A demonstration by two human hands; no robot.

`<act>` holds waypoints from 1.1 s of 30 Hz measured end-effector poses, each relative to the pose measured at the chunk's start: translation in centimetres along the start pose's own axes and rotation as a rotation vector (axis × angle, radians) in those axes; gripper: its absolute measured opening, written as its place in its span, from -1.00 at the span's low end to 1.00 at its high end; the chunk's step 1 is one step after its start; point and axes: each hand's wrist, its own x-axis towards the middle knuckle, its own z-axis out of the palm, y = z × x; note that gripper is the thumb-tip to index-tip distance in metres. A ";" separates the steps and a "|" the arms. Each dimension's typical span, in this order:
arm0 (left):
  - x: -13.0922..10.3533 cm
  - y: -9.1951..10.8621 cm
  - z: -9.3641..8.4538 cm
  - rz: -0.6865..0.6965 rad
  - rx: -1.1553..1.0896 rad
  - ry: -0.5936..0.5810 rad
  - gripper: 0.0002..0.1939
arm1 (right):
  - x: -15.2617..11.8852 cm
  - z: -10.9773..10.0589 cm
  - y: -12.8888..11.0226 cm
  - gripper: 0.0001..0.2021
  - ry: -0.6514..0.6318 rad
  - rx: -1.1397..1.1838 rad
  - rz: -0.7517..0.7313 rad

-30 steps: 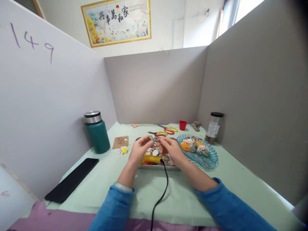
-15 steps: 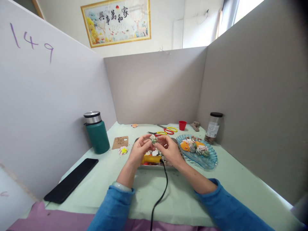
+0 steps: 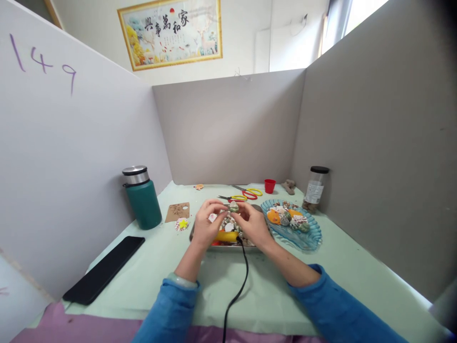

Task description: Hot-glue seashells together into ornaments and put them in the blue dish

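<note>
Over a metal tray (image 3: 193,233) of small mixed pieces, my right hand (image 3: 252,224) pinches a small green and white piece (image 3: 233,206) between thumb and fingers. My left hand (image 3: 208,223) is just left of it, thumb and fingers curved toward each other with a gap between them; its fingertips come close to the piece. Whether they hold something thin is too small to tell. Below the hands a yellow tool handle (image 3: 227,236) lies in the tray, its black cord running toward me.
On the right are a blue glass dish (image 3: 310,238) with decorated pieces, a jar (image 3: 315,190) and a red cup (image 3: 270,186). Scissors (image 3: 249,193) lie behind the tray. A green bottle (image 3: 143,202), brown card (image 3: 176,212) and black case (image 3: 107,269) are left.
My left hand has shifted slightly left, away from the piece, and more of the tray shows. The green and white piece has moved slightly right with my right hand.
</note>
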 end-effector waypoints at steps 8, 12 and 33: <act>-0.2 0.3 0.2 0.183 0.245 -0.043 -0.89 | -0.2 0.1 0.2 -0.76 -0.047 -0.122 -0.021; -0.2 0.0 0.3 0.181 0.296 -0.058 -0.88 | -0.3 -0.1 -0.2 -0.77 -0.052 -0.244 -0.048; -0.3 -0.5 0.4 0.130 0.257 -0.084 -0.86 | -0.2 0.6 0.1 -0.73 -0.070 0.206 0.141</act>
